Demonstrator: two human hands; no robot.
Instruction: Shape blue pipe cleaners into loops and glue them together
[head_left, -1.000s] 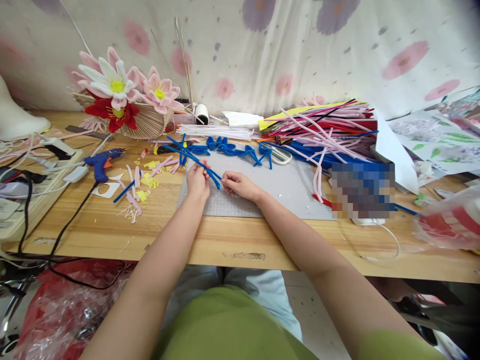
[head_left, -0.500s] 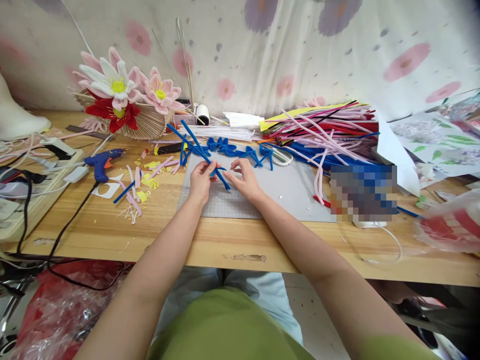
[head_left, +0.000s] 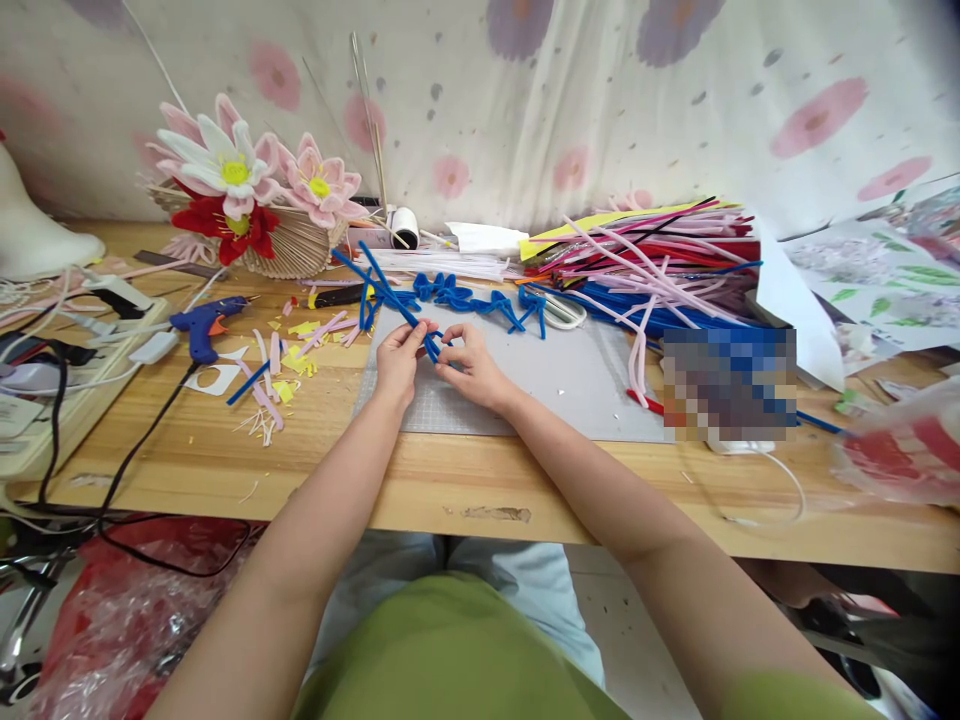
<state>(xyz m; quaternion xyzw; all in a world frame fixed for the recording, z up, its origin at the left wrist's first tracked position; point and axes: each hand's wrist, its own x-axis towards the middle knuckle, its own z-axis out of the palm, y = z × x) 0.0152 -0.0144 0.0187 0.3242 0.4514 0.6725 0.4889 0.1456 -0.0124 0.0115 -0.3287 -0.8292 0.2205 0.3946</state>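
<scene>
Left hand (head_left: 396, 362) and right hand (head_left: 469, 368) — fingers pinching, apparently, 1 blue pipe cleaner (head_left: 390, 290); no writing legible.

Wooden table (head_left: 450, 485) bore a grey cutting mat (head_left: 577, 385), a blue glue gun (head_left: 201, 325), pipe-cleaner scraps (head_left: 274, 372), a basket of handmade flowers (head_left: 289, 250), a heap of coloured pipe cleaners (head_left: 652, 265) and a power strip (head_left: 45, 400).

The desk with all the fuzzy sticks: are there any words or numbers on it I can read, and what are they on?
None can be read.
The box right of the grey mat is blurred out.
The printed sheets at far right show only flower pictures.
The glue gun shows no readable label.
</scene>
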